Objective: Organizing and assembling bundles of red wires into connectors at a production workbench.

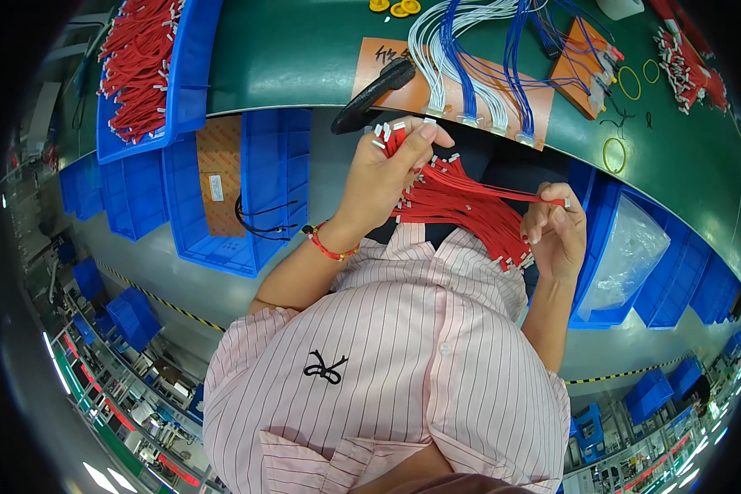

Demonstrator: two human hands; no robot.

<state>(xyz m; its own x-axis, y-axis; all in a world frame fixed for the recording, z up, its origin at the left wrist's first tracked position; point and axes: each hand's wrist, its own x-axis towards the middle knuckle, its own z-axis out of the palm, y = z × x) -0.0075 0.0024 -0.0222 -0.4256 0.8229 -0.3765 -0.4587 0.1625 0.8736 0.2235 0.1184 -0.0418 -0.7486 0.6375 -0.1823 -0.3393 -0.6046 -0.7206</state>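
head view: left hand (387, 177) closed round a bundle of red wires (461, 206) near its upper end, thumb + fingers pinching just below the small white end connectors that stick up past the fingertips. right hand (556, 230) curled loosely, fingertips pinching one or a few strands drawn out toward the right, while the rest of the bundle fans down to its palm. bundle hangs in the air between both hands, over the lap, just below the edge of the green desk (305, 58).

handling, as a guess: wires look thin, light, floppy, no stiffness to speak of; strands splay + tangle easily. insulation prob smooth, so single strands could slip. white tips small, maybe delicate, so better to grip the insulation just behind them, not the tips. holding the whole bunch near one end keeps it together.

packages/labels etc: orange-brown flat board (461, 82) on desk w/ white + blue wire harness (477, 58) laid over it. blue bin (181, 74) upper left full of more red wires. brown cardboard sheet (221, 177) w/ small white rectangular label lying in a blue tray (272, 189) on the left. clear plastic bag (630, 255) in a blue bin at right. yellow rings (630, 82) on desk, far right.
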